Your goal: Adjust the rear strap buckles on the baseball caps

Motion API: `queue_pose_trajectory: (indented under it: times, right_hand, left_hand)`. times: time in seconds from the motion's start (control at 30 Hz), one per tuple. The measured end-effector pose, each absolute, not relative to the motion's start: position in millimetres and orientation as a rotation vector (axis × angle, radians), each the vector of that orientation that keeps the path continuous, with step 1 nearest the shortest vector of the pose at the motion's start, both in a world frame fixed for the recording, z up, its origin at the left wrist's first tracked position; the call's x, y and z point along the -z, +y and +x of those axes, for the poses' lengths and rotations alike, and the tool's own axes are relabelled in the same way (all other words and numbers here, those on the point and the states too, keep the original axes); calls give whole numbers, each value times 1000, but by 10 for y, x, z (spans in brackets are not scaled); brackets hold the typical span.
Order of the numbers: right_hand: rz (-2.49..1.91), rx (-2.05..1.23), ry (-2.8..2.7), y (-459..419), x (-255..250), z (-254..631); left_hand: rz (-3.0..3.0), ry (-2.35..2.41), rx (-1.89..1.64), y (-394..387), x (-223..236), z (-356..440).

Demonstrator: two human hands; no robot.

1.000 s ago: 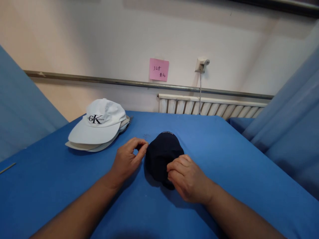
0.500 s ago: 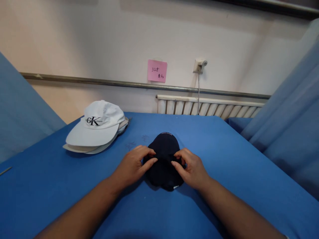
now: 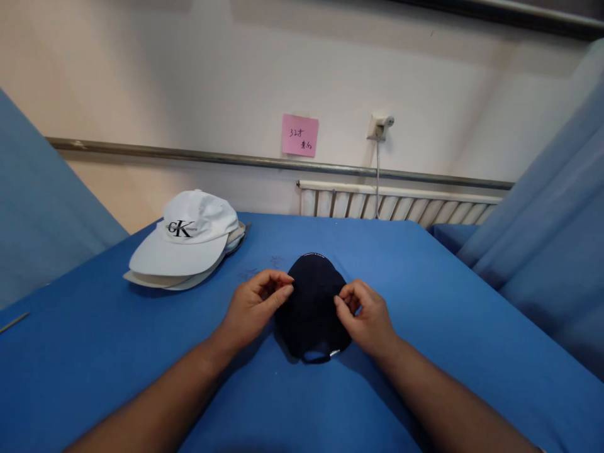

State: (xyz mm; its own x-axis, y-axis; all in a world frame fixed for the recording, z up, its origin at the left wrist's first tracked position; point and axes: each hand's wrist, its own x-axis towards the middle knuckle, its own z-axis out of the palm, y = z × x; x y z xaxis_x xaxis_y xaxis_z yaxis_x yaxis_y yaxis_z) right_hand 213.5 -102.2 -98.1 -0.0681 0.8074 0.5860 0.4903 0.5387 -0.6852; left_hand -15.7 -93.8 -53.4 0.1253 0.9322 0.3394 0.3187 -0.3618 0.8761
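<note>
A dark navy baseball cap (image 3: 314, 308) lies on the blue-covered table (image 3: 283, 409), its back strap and opening toward me and light lettering along its far edge. My left hand (image 3: 257, 305) pinches the fabric at the cap's left side between thumb and fingers. On the opposite side, my right hand (image 3: 365, 314) has its thumb and index finger closed on the cap's right side. Over to the left, a white baseball cap (image 3: 193, 226) with black lettering rests on a stack of other caps (image 3: 198, 277), mostly hidden beneath it.
Blue curtains hang at the left (image 3: 42, 207) and right (image 3: 552, 239). Behind the table are a wall rail (image 3: 212, 157), a white radiator (image 3: 358, 201), a plugged socket (image 3: 379, 127) and a pink note (image 3: 300, 136). A thin stick (image 3: 14, 322) lies at the left edge.
My right hand has moved from the cap's near part to its right side, and my left hand has come onto its left side. The cap's crown is smoother and its back opening now shows.
</note>
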Motion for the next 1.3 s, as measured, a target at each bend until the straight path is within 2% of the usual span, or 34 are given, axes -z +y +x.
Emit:
queue_pose_trajectory:
  times: [0.17, 0.37, 0.63, 0.97, 1.17, 1.3]
  right_hand:
    - [-1218, -523, -1441, -897, 1036, 2223]
    - [-1214, -606, -1376, -863, 1062, 2235]
    - [-1200, -625, -1389, -853, 1107, 2224]
    - [-1180, -584, -1340, -827, 1086, 2231]
    - [-1122, -522, -1471, -899, 1034, 2222]
    - [-1022, -537, -1544, -977, 986, 2174]
  left_hand:
    - [2106, 1296, -1046, -906, 523, -237]
    - [2357, 1265, -828, -919, 565, -190]
    - [2326, 1341, -875, -959, 664, -86]
    - [1947, 1134, -929, -897, 449, -257]
    - [2067, 1165, -910, -919, 526, -193]
    - [2234, 1235, -1030, -975, 521, -202]
